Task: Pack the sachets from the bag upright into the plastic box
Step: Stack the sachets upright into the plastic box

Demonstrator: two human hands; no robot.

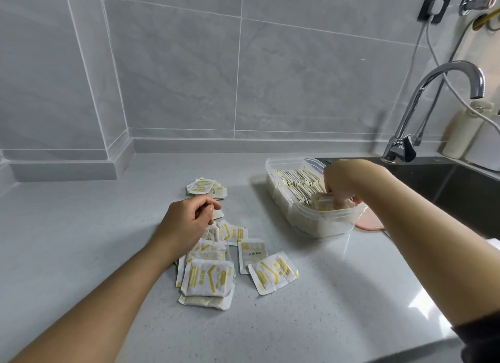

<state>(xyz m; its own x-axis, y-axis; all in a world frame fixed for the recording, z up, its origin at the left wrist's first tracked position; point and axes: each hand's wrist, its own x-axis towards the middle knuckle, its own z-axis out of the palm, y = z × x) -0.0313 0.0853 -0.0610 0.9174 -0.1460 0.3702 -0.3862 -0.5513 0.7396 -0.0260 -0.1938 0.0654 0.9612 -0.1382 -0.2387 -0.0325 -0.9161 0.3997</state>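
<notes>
A clear plastic box stands on the grey counter beside the sink, filled with a row of white sachets standing on edge. My right hand reaches down into the box's near end, fingers closed on a white and yellow sachet. Loose sachets with yellow print lie flat in a pile at the counter's middle, and a small stack lies further back. My left hand hovers over the pile, fingers curled loosely, holding nothing. No bag is in view.
A pink lid lies under the box's near right corner. The sink and chrome faucet are to the right, with white containers and cables behind. Tiled walls close the back and left.
</notes>
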